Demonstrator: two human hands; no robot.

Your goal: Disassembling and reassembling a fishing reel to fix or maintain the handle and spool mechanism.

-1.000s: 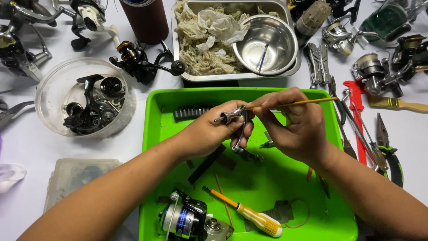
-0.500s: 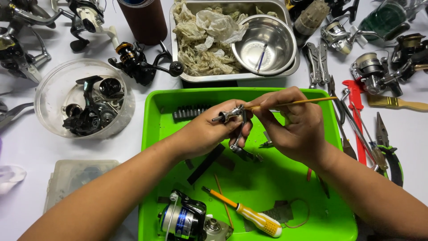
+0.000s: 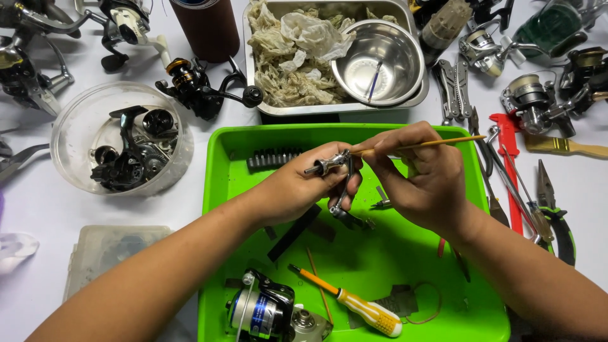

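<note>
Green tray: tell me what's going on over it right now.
A person works over the green tray with both bare hands. The left hand holds a small metal reel handle part, and the right hand holds a thin yellow-handled brush with its tip at that part. In the tray lie a fishing reel and a yellow screwdriver. Around it are a clear bowl of reel parts, a steel pan with rags and assorted pliers.
</note>
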